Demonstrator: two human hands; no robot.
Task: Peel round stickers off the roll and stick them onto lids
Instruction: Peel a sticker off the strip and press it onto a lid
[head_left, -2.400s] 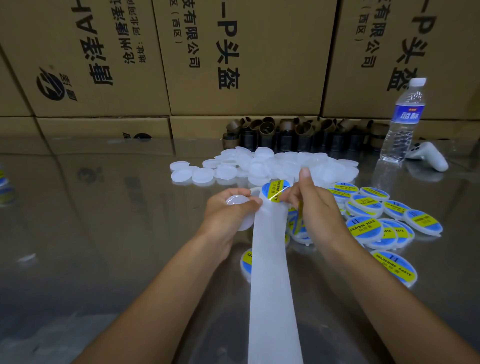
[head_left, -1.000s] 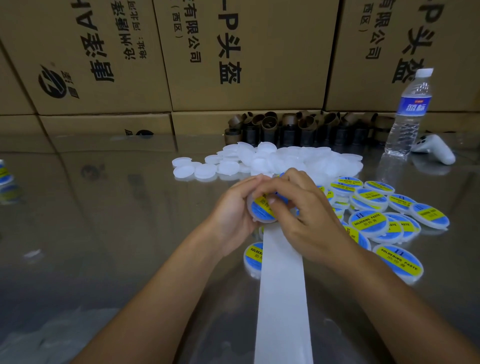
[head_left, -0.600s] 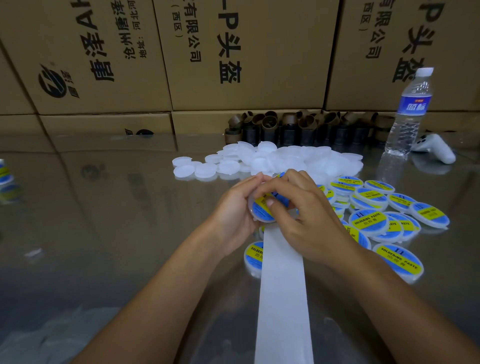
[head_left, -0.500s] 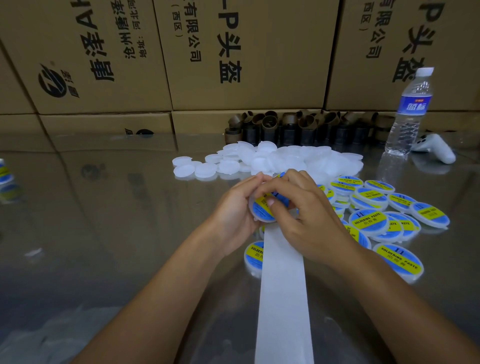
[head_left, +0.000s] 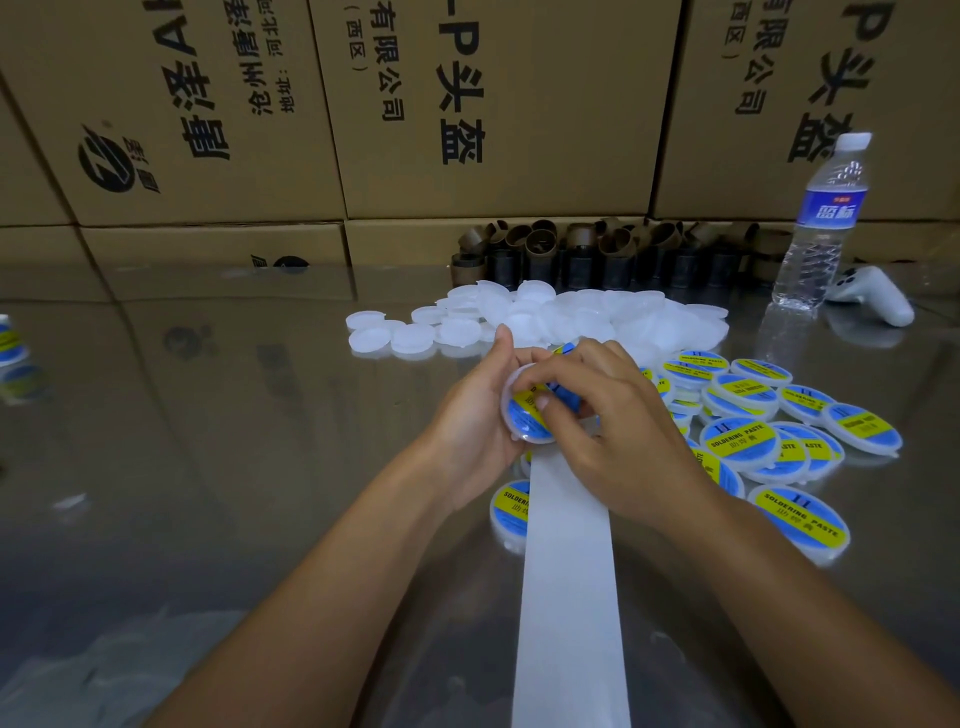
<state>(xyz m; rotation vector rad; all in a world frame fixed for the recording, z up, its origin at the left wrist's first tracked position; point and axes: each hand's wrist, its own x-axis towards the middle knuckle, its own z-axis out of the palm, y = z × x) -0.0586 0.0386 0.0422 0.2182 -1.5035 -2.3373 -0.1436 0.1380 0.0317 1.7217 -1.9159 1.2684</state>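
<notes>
My left hand (head_left: 470, 431) grips a round white lid (head_left: 519, 415) tilted towards me, its face covered by a blue and yellow round sticker (head_left: 522, 410). My right hand (head_left: 618, 431) lies over the lid, its thumb pressing on the sticker and its fingers curled over the far rim. A long white backing strip (head_left: 569, 582) runs from under my right hand down to the bottom edge. Plain white lids (head_left: 571, 317) lie heaped behind my hands. Several stickered lids (head_left: 743, 439) lie to the right.
Stacked cardboard boxes (head_left: 493, 104) wall the back of the shiny metal table (head_left: 208, 441). Brown empty roll cores (head_left: 597, 254) line up behind the lid heap. A water bottle (head_left: 821, 223) and a white controller (head_left: 872, 296) stand at the right rear.
Earlier my right hand held a peeled sticker above the strip and my left hand held a bare lid. Now the sticker sits on the lid with my right thumb rubbing it.
</notes>
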